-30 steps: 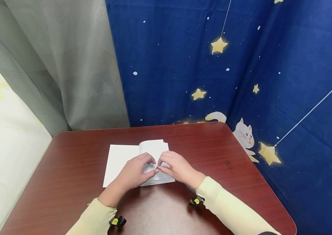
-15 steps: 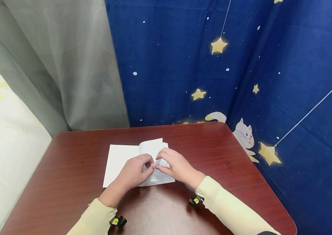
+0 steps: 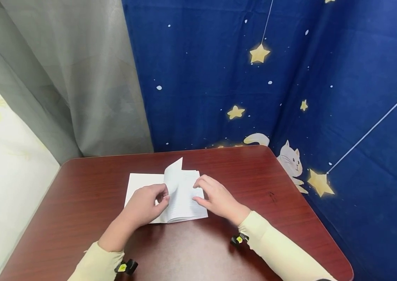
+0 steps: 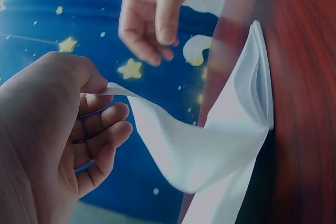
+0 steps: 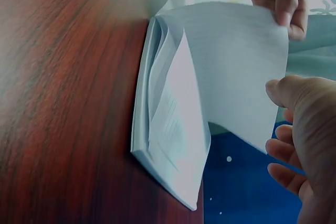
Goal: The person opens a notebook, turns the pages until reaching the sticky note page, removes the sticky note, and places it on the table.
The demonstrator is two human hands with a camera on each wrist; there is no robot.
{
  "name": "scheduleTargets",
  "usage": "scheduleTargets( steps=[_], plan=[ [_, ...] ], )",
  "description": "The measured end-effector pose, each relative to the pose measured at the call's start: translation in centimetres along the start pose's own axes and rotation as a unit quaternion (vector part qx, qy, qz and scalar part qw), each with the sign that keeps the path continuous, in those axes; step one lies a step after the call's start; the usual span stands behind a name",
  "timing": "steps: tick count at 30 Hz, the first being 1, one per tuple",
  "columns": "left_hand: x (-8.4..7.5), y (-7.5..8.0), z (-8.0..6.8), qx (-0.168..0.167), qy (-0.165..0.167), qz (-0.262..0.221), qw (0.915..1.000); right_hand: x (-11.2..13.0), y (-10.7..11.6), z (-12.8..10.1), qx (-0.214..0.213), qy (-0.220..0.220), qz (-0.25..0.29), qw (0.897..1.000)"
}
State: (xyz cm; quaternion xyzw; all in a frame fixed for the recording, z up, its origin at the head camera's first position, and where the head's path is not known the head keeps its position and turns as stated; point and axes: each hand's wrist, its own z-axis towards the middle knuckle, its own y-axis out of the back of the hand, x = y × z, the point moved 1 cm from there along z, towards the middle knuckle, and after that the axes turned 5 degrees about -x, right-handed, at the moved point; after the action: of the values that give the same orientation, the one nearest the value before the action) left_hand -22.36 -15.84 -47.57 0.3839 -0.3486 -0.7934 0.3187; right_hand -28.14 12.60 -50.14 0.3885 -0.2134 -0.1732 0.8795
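— Where's the notebook (image 3: pixel 181 197) right now?

— Lying open on the desk (image 3: pixel 79 203), about mid-desk. My left hand (image 3: pixel 145 205) rests on the notebook's left side, with its grip pinched on the edge of one page (image 3: pixel 174 179), thumb against curled fingers; that leaf stands up from the spine and bows over in the left wrist view.

— And your right hand (image 3: pixel 216 197)?

— On the right side of the notebook, grip released, holding nothing. The fingers are loosely bent and hover over the right-hand stack of pages; whether the tips touch the paper I cannot tell.

— How does that page handle?

— My judgement: very light, thin and floppy. It sags under its own weight, would crease or tear with a hard tug, and sheets may cling together. Best taken at the free outer edge, far from the spine, with a gentle pinch.

— Your arm pose?

— Both forearms come in from the near edge of the desk and angle toward the notebook, wrists low, palms mostly down
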Motion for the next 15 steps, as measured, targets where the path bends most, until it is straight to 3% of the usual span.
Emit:
scheduleTargets(
  steps=[15],
  plan=[
    [3.8, 3.7, -4.7, 0.004, 0.085, 0.019, 0.9962, -0.9, 0.3, -1.3, 0.026, -0.035, -0.006, 0.999]
  ],
)
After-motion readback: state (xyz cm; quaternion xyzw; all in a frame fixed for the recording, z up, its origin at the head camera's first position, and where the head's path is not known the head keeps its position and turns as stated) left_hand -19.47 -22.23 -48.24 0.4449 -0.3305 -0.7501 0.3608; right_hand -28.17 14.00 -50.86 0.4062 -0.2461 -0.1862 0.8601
